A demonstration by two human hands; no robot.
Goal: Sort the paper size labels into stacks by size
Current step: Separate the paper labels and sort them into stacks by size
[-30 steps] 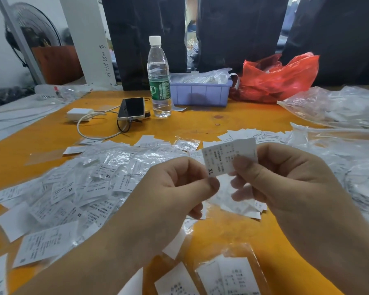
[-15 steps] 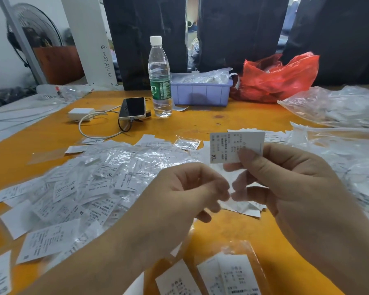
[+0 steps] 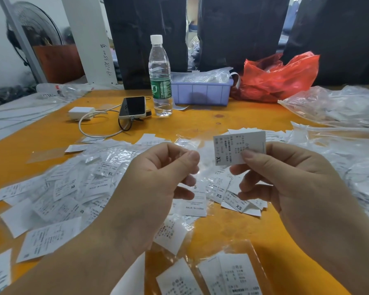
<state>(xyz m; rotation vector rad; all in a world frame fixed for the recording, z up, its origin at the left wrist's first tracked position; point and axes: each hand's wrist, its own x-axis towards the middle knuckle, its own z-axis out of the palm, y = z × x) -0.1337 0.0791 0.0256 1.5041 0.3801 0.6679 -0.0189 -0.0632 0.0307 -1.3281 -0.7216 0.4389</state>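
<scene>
Above the orange bench (image 3: 232, 116), the right hand (image 3: 290, 177) pinched a white paper label marked XL (image 3: 237, 147) between thumb and fingers. The left hand (image 3: 158, 184) hovered just beside it, thumb pressed to curled forefinger, seemingly holding nothing. Loose white labels in clear sleeves (image 3: 77, 188) lay scattered beneath.

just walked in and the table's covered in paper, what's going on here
A person is sorting paper size labels on an orange table. The right hand pinches one label marked XL, held up above the table. The left hand has its thumb and forefinger pinched together, apparently on a clear plastic sleeve. A loose heap of labels lies to the left, and a few XS labels lie below the hands.
</scene>
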